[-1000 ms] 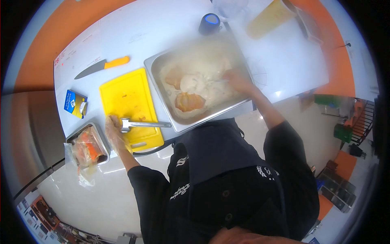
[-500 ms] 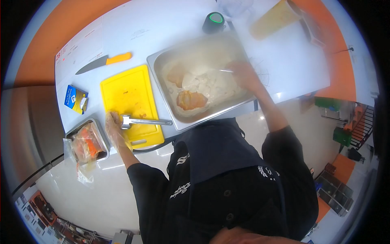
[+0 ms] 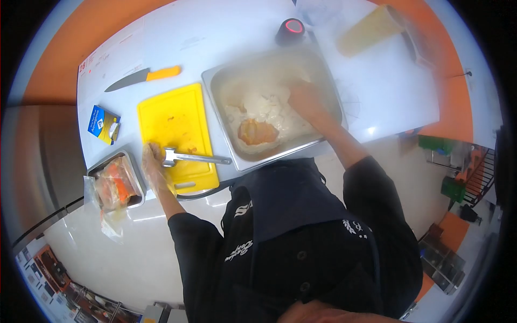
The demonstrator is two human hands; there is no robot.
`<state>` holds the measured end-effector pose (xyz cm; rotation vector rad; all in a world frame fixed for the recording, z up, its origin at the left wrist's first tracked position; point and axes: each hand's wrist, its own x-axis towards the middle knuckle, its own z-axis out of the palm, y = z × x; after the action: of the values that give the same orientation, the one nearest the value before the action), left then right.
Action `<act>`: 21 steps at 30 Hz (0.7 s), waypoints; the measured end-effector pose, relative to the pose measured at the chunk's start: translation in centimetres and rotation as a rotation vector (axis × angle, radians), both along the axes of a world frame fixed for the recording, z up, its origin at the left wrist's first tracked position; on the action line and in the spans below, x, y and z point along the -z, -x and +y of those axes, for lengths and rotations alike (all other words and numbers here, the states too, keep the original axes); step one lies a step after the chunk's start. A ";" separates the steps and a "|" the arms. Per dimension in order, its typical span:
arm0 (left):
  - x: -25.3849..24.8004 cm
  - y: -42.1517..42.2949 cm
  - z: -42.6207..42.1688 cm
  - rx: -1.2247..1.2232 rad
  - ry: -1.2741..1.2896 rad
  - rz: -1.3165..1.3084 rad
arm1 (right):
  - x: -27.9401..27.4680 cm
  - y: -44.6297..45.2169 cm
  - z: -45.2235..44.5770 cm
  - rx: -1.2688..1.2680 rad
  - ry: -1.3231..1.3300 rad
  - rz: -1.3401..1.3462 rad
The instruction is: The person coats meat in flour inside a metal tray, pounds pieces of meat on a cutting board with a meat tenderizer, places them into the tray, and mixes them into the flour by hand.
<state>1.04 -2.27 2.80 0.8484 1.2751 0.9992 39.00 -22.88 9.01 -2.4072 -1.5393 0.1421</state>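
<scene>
My right hand (image 3: pixel 306 99) reaches into a deep metal pan (image 3: pixel 222 132) of white, powdery-looking coating (image 3: pixel 269 105). Its fingers are blurred, and whether they hold anything is unclear. An orange-yellow piece of meat (image 3: pixel 257 132) lies near the pan's front left; a second piece (image 3: pixel 235 102) behind it is partly covered in white. My left hand (image 3: pixel 153 161), in a clear plastic glove, rests with curled fingers at the left edge of a yellow cutting board (image 3: pixel 177 116). What those fingers hold, if anything, is hidden. Beside them, a metal meat mallet (image 3: pixel 196 158) lies across the board.
A knife with a yellow handle (image 3: pixel 163 73) lies behind the board. On the left are a blue-and-yellow box (image 3: pixel 102 124) and a small metal tray (image 3: pixel 141 194) with bagged orange food (image 3: pixel 116 183). A dark round device (image 3: pixel 290 32) and a yellowish container (image 3: pixel 371 32) stand at the back.
My right hand has moved left, deeper over the pan's middle. More white covers the rear meat piece. The device's ring light has turned from green to red. My left hand stays by the board.
</scene>
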 end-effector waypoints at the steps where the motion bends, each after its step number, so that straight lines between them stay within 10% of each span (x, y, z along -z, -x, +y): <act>1: -0.1 0.2 0.0 0.032 -0.016 -0.007 | -0.7 0.4 0.0 0.000 0.006 0.039; 21: -0.8 -1.0 -0.2 -0.058 0.015 0.032 | -1.1 0.0 -4.7 0.026 0.243 0.149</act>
<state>2.07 -2.45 3.59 0.8233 1.3393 1.0245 39.01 -27.62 10.11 -2.5300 -1.4980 0.5185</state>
